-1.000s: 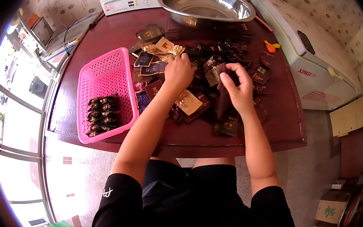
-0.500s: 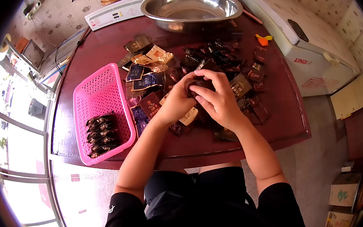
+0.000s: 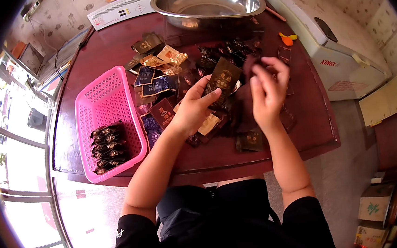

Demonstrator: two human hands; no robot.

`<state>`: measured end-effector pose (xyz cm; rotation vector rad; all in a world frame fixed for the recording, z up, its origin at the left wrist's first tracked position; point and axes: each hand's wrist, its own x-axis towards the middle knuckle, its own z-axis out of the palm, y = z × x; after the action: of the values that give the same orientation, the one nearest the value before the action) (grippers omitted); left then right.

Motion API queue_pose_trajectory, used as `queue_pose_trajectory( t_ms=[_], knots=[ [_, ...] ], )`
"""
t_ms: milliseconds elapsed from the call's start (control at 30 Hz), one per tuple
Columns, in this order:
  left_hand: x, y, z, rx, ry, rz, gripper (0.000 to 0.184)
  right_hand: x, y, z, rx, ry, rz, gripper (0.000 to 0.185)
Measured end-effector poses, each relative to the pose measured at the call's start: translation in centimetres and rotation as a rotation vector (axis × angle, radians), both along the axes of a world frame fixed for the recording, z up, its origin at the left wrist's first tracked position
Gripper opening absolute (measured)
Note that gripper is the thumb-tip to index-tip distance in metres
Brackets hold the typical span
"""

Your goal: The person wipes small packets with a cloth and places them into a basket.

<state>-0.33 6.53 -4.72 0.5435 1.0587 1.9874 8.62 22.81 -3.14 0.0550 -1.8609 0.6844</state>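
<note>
My left hand (image 3: 196, 104) grips a dark olive packet (image 3: 225, 77) with gold print, thumb on its face. To its right, my right hand (image 3: 270, 88) is raised with bent, blurred fingers around a dark brown, soft-looking piece (image 3: 252, 66) whose kind I cannot make out. Beneath and around both hands lies a loose heap of small packets: a maroon packet (image 3: 163, 113), a blue packet (image 3: 159, 86), a gold packet (image 3: 171, 56) and shiny black packets (image 3: 237, 51). At the left, a pink perforated basket (image 3: 136, 124) holds a row of dark packets (image 3: 109, 147).
A large steel basin (image 3: 164, 14) stands at the back of the dark red table (image 3: 109, 51), beside a white appliance (image 3: 122, 12). An orange and yellow object (image 3: 287, 39) lies near the white chest freezer (image 3: 343, 68), which carries a phone-like black item (image 3: 325, 29).
My hands were together around a dark brown thing; now they are apart. The right has moved right and up with the dark piece, and the olive packet shows in the left.
</note>
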Motion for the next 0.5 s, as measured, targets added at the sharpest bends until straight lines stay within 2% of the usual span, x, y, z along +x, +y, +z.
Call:
queue_pose_trajectory(
  t_ms=[67, 100, 133, 200, 233, 333, 400, 467, 500],
  knots=[
    [0.7, 0.4, -0.6, 0.067, 0.137, 0.072, 0.042, -0.4, -1.5, 0.2, 0.311, -0.105, 0.088, 0.021],
    [0.5, 0.2, -1.2, -0.017, 0.217, 0.067, 0.041, -1.2, -1.5, -0.9, 0.324, -0.113, 0.052, 0.022],
    [0.4, -0.1, -1.1, -0.023, 0.215, 0.06, 0.041, -1.0, -1.2, -1.1, 0.202, -0.181, 0.019, 0.019],
    [0.3, -0.2, -0.5, -0.015, 0.05, -0.084, 0.039, -1.8, 0.8, -1.9, 0.04, -0.129, -0.095, 0.015],
    [0.8, -0.1, -0.1, 0.053, 0.006, -0.071, 0.038, -1.6, 1.5, -1.6, -0.082, -0.118, -0.085, 0.013],
    [1.4, 0.2, 1.2, 0.157, -0.045, -0.018, 0.039, -1.1, 1.9, -1.1, -0.165, 0.146, -0.147, 0.015],
    [1.4, 0.1, 1.0, 0.113, -0.034, 0.029, 0.04, -0.5, 0.6, -0.9, -0.134, 0.16, -0.155, 0.015],
    [1.6, 0.4, 0.7, 0.169, -0.125, 0.073, 0.04, -0.4, -0.9, -1.1, 0.044, -0.116, 0.082, 0.021],
    [1.5, 0.6, 0.0, 0.18, -0.08, 0.112, 0.042, -0.8, -1.6, -1.4, 0.127, -0.182, 0.155, 0.024]
  ],
)
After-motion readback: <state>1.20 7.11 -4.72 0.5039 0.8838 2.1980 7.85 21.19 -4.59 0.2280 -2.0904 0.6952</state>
